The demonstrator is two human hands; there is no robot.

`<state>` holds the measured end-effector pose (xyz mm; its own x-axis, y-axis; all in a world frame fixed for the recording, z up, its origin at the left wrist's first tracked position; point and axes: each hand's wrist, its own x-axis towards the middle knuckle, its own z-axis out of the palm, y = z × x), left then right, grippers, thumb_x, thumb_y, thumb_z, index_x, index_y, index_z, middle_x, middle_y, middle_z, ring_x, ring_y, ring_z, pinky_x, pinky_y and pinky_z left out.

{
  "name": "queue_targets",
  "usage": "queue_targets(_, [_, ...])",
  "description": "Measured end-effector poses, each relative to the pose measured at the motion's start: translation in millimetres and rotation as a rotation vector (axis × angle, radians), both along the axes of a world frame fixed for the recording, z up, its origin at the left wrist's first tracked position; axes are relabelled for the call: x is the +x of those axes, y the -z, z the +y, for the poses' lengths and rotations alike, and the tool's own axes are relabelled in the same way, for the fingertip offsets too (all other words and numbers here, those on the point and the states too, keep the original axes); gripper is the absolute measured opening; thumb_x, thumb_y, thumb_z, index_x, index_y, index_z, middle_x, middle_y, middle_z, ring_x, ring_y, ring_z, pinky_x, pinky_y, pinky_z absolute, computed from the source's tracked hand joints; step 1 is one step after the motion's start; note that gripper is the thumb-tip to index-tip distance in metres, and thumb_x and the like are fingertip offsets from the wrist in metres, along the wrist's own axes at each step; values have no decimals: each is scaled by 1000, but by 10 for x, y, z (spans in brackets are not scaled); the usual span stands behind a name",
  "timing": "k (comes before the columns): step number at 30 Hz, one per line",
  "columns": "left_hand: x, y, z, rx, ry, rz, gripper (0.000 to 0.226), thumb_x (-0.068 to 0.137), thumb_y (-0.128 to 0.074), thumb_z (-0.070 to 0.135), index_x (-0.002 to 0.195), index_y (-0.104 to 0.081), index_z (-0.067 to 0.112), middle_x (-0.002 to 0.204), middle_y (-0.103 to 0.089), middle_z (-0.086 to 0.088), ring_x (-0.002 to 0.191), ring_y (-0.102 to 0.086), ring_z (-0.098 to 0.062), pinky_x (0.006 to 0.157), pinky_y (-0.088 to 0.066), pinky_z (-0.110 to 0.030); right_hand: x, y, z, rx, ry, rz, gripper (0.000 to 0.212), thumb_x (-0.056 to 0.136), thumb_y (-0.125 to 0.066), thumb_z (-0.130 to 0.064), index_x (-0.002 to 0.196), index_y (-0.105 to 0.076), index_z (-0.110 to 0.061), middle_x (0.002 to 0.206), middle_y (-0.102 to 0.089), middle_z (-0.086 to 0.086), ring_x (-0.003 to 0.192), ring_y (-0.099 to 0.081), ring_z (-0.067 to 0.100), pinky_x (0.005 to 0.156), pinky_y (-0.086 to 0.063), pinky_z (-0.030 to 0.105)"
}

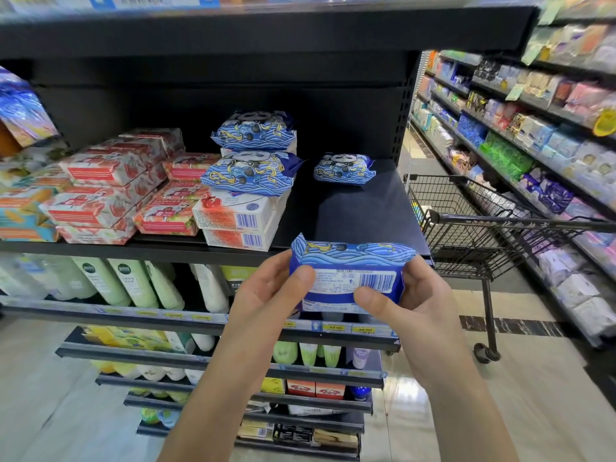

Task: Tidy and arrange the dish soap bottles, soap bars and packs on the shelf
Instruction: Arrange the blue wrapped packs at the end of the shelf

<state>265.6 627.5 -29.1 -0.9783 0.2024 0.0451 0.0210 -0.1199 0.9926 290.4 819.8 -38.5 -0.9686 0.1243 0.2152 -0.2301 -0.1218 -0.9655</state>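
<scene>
Both hands hold a blue soap pack (350, 273) just in front of the shelf (350, 211) edge, the left hand (266, 295) pinching its left end, the right hand (410, 305) its right end, thumbs on the barcode face. It looks light, with a soft, crinkly, slightly slick wrapper around a firm bar (best gripped by its short ends). Beyond it are bare shelf, white soap boxes (238, 221) topped with two matching packs, a lone pack (345, 169) farther back, and red packs (110, 188) left. A shopping cart (473, 221) stands right, in the aisle.
</scene>
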Motion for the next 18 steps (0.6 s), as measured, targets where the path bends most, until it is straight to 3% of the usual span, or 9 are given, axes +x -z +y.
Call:
queue_targets(3, [-11, 7, -42, -58, 59, -28, 73, 76, -62, 66, 134, -63, 21, 127, -72, 4, 121, -66, -15, 107, -49, -46, -30, 34, 36, -1, 5, 53, 54, 66, -83, -8, 117, -65, -14, 110, -77, 6, 106, -73, 24, 87, -59, 32])
queue_targets(6, [-8, 3, -33, -7, 51, -98, 83, 68, -65, 70, 131, -62, 15, 121, -75, -1, 116, -69, -18, 102, -54, -43, -50, 63, 43, 24, 7, 81, 52, 65, -83, -5, 113, -69, -18, 108, -77, 7, 106, -72, 27, 89, -59, 36])
queue_targets(10, [3, -4, 27, 15, 60, -87, 44, 84, -67, 45, 114, -72, 13, 115, -77, -3, 112, -72, -19, 100, -56, -31, -39, 59, 29, 41, -33, 85, 50, 69, -83, -2, 112, -71, -23, 110, -75, 10, 106, -70, 30, 86, -59, 38])
queue_targets(13, [-6, 15, 29, 31, 6, -58, 32, 84, -68, 35, 108, -76, 16, 114, -77, -3, 112, -71, -19, 104, -54, -34, -25, 57, 19, 101, -46, 90, 58, 75, -87, 0, 124, -68, -24, 119, -73, 7, 114, -66, 31, 97, -56, 50])
queue_targets(16, [-35, 41, 14, 32, -29, -33, 56, 75, -79, 41, 125, -69, 19, 115, -77, -5, 116, -69, -23, 106, -50, -38, 3, 39, -30, 73, -35, 25, 79, 69, -89, -20, 140, -56, -28, 127, -68, -12, 122, -64, 17, 101, -53, 41])
queue_targets(18, [-48, 56, 13, 43, -36, -26, 64, 71, -81, 39, 131, -64, 25, 113, -78, -5, 114, -70, -22, 99, -53, -29, 28, 15, -65, 20, 14, -55, 89, 57, -87, -40, 140, -55, -35, 129, -66, -19, 118, -66, 8, 92, -57, 28])
